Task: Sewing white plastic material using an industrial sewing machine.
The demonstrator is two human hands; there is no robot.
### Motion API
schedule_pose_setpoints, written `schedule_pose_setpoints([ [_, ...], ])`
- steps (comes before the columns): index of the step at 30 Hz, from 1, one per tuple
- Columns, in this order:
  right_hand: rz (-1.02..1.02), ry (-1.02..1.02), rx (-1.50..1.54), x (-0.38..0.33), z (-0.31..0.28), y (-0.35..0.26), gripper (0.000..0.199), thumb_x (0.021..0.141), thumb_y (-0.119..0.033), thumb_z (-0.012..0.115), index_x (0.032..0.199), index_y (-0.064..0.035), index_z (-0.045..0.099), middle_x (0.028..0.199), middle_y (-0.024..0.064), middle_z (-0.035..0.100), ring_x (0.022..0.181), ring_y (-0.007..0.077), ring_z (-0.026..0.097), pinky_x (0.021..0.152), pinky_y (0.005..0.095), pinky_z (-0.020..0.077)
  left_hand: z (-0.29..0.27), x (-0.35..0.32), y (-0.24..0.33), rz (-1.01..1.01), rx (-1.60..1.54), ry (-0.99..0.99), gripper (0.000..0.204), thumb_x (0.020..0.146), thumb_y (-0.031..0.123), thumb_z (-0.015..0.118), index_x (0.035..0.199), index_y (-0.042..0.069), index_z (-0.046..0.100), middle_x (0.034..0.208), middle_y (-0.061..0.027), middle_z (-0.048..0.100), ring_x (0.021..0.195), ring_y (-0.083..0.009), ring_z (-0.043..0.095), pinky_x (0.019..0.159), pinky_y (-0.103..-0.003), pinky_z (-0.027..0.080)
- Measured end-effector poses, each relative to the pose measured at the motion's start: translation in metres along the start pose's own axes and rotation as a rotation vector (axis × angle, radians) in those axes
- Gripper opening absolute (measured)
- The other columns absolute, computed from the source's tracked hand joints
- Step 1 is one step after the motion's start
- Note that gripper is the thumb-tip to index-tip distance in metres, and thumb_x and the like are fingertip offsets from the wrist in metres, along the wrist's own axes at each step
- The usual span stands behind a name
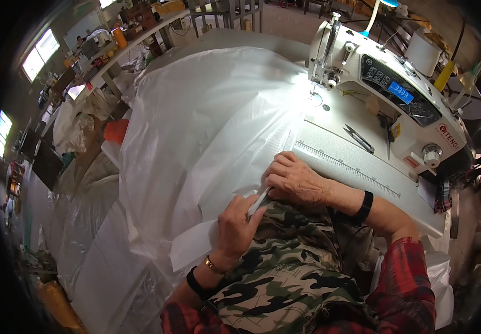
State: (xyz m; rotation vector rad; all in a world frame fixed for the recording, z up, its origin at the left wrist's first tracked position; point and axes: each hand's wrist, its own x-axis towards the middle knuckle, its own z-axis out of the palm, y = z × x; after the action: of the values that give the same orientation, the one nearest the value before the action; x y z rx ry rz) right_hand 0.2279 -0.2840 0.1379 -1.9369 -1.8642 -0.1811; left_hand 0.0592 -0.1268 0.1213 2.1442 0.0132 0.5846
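Observation:
A large sheet of thin white translucent fabric [196,122] spreads over the sewing table and hangs toward my lap. Its right edge runs up beneath the needle area of a white sewing machine [357,61], where a lamp shines brightly. My left hand [236,225] pinches the folded edge of the sheet close to my body. Just above and to the right, my right hand [295,179] is closed on the same edge, its fingers curled over the fold. The fingertips of both hands are partly hidden by the fabric and knuckles.
Thread snips [358,138] lie on the table beside a printed ruler scale [346,165]. A white thread cone [422,54] stands behind the machine. At far left, a cluttered bench [123,47] stands beyond heaped plastic sheeting [79,131] and an orange item [116,131].

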Motion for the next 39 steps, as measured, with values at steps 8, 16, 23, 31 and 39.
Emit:
schedule_pose_setpoints([
  [8, 0.060, -0.054, -0.148, 0.008, -0.023, 0.043, 0.025, 0.087, -0.033, 0.066, 0.088, -0.0097, 0.055, 0.089, 0.0059, 0.054, 0.090, 0.0243, 0.053, 0.081, 0.0379, 0.0421, -0.006, 0.015, -0.003, 0.067, 0.034, 0.081, 0.005, 0.088, 0.007, 0.068, 0.092, 0.003, 0.067, 0.077, -0.0121, 0.056, 0.066, -0.0318, 0.058, 0.059, -0.039, 0.045],
  [16, 0.088, -0.048, -0.154, 0.011, -0.033, 0.073, 0.028, 0.087, -0.034, 0.069, 0.084, -0.0102, 0.054, 0.086, 0.0064, 0.055, 0.085, 0.0255, 0.055, 0.077, 0.0369, 0.0449, -0.018, 0.021, -0.005, 0.079, 0.054, 0.057, 0.012, 0.089, -0.001, 0.063, 0.100, -0.002, 0.069, 0.076, -0.0128, 0.058, 0.063, -0.0274, 0.055, 0.060, -0.034, 0.046],
  [23, 0.187, -0.033, -0.213, 0.004, -0.044, 0.100, 0.035, 0.087, -0.042, 0.067, 0.088, -0.0098, 0.056, 0.081, 0.0058, 0.054, 0.082, 0.0249, 0.056, 0.086, 0.0395, 0.0416, -0.019, 0.021, -0.016, 0.005, -0.013, -0.051, 0.021, 0.089, -0.004, 0.061, 0.108, 0.000, 0.068, 0.077, -0.0139, 0.057, 0.064, -0.0244, 0.054, 0.061, -0.032, 0.045],
  [31, 0.418, 0.251, -0.407, 0.002, -0.041, 0.115, 0.032, 0.085, -0.033, 0.071, 0.093, -0.0054, 0.057, 0.092, 0.0110, 0.058, 0.094, 0.0315, 0.058, 0.088, 0.0448, 0.0457, 0.004, 0.031, -0.018, 0.217, -0.071, -0.233, 0.023, 0.076, -0.002, 0.064, 0.098, 0.001, 0.066, 0.083, -0.0159, 0.063, 0.071, -0.0326, 0.063, 0.064, -0.034, 0.049],
  [39, 0.729, 0.209, -0.347, -0.012, -0.034, 0.086, 0.038, 0.085, -0.036, 0.071, 0.098, -0.0026, 0.058, 0.098, 0.0139, 0.059, 0.093, 0.0314, 0.058, 0.086, 0.0432, 0.0461, 0.016, 0.054, -0.015, 0.401, 0.158, -0.325, 0.008, 0.071, 0.002, 0.063, 0.069, 0.005, 0.056, 0.064, -0.0093, 0.050, 0.055, -0.0291, 0.053, 0.052, -0.038, 0.042],
])
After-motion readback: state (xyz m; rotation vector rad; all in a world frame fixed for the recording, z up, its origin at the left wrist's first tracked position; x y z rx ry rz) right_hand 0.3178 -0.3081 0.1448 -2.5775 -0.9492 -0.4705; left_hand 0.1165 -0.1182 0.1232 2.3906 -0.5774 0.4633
